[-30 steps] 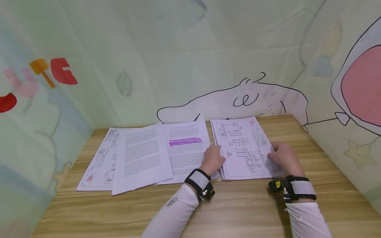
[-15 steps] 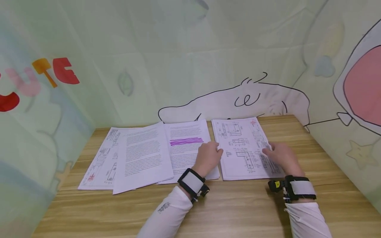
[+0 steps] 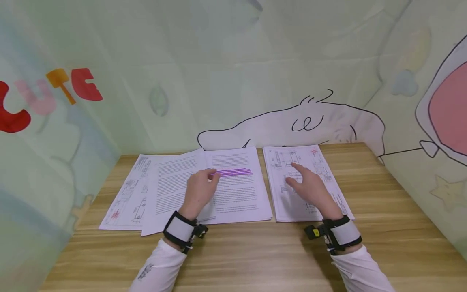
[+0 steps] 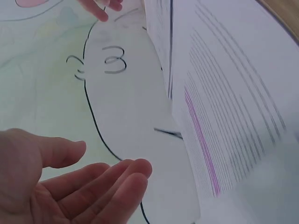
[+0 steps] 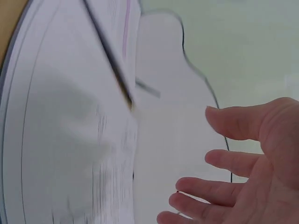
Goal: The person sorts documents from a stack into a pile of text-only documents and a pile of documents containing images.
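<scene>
Both hands hang above the papers and hold nothing; the left hand (image 3: 200,188) has its fingers loosely bent, with a moderate gap to the thumb, over the spot where the loose text page (image 3: 171,190) overlaps the page with purple strokes (image 3: 235,198); the right hand (image 3: 311,188) has its fingers spread wide above the stack of drawings (image 3: 288,209); both wrist views show the fingers apart from the paper.

Taking the purple-marked page as the centre of a clock, the stack lies at three o'clock, a narrow strip of surface (image 3: 255,255) between them; the loose text page lies at nine o'clock, and the drawing sheet (image 3: 125,198) peeks out beyond it, partly covered.

The paper is likely light and limp; one sheet alone would probably bow, crease or tear if pinched hard, whereas the stack should feel a little heavier and stiffer, though its sheets may slide over one another; whether anything binds them cannot be told.

The stack seems best held by its edges at three and nine o'clock, palms facing; the loose text page by its six o'clock edge, where it juts out past its neighbours.
</scene>
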Demonstrator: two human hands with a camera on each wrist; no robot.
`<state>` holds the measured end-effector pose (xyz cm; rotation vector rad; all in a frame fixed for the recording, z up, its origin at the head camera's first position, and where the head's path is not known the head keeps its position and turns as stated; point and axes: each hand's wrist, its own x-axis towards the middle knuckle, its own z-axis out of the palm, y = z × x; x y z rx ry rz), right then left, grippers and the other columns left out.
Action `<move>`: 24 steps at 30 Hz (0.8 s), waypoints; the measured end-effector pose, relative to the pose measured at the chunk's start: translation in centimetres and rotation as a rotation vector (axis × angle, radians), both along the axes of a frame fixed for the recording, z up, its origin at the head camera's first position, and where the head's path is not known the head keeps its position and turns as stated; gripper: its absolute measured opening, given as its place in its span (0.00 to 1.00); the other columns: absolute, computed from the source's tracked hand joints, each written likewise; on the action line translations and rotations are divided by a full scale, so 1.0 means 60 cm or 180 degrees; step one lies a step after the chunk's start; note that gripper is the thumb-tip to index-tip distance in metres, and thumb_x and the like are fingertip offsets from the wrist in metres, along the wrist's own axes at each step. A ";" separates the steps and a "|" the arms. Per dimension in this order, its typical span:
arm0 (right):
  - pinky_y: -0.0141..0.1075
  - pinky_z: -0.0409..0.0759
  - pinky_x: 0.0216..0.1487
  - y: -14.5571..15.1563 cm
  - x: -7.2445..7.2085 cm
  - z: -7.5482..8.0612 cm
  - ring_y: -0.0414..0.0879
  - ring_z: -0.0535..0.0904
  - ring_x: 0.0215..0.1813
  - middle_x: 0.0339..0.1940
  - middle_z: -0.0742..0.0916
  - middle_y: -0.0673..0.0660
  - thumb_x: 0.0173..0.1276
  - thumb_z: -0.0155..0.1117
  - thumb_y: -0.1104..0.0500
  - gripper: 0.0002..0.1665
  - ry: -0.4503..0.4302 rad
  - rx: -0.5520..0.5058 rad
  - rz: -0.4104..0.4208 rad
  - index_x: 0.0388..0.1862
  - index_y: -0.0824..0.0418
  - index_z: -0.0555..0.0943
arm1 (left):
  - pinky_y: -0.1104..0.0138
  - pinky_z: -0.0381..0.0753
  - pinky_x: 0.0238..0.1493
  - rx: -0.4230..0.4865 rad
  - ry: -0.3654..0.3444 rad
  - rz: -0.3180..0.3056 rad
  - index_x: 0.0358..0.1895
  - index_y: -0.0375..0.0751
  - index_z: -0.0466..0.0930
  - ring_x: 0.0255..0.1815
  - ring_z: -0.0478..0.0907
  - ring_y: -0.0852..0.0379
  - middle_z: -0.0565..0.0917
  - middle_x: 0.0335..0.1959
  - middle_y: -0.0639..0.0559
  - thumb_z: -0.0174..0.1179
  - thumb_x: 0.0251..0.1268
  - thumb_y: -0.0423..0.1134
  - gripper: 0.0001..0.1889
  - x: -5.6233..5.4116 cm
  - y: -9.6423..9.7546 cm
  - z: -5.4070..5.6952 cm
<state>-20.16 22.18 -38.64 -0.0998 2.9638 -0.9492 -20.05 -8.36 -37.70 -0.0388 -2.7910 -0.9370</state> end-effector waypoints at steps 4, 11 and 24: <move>0.61 0.71 0.68 -0.050 -0.001 -0.002 0.70 0.67 0.73 0.73 0.70 0.72 0.75 0.56 0.53 0.36 0.0070 -0.0313 0.0160 0.77 0.64 0.60 | 0.61 0.79 0.34 -0.0019 -0.0042 0.0230 0.57 0.37 0.83 0.44 0.87 0.45 0.89 0.46 0.40 0.54 0.72 0.45 0.19 0.006 -0.082 -0.004; 0.60 0.72 0.68 -0.144 -0.013 -0.006 0.67 0.65 0.76 0.76 0.67 0.70 0.74 0.56 0.52 0.42 -0.0157 -0.0972 0.0257 0.81 0.57 0.52 | 0.52 0.83 0.47 -0.0014 -0.0496 0.0509 0.64 0.31 0.75 0.55 0.82 0.36 0.81 0.59 0.30 0.49 0.75 0.44 0.24 0.021 -0.201 -0.018; 0.58 0.63 0.75 -0.285 -0.032 -0.037 0.64 0.61 0.78 0.80 0.63 0.65 0.73 0.57 0.50 0.42 -0.0726 -0.1623 0.0557 0.81 0.54 0.54 | 0.40 0.70 0.66 0.0152 -0.1362 0.0780 0.73 0.26 0.59 0.71 0.64 0.28 0.63 0.72 0.24 0.44 0.75 0.48 0.33 0.030 -0.291 -0.043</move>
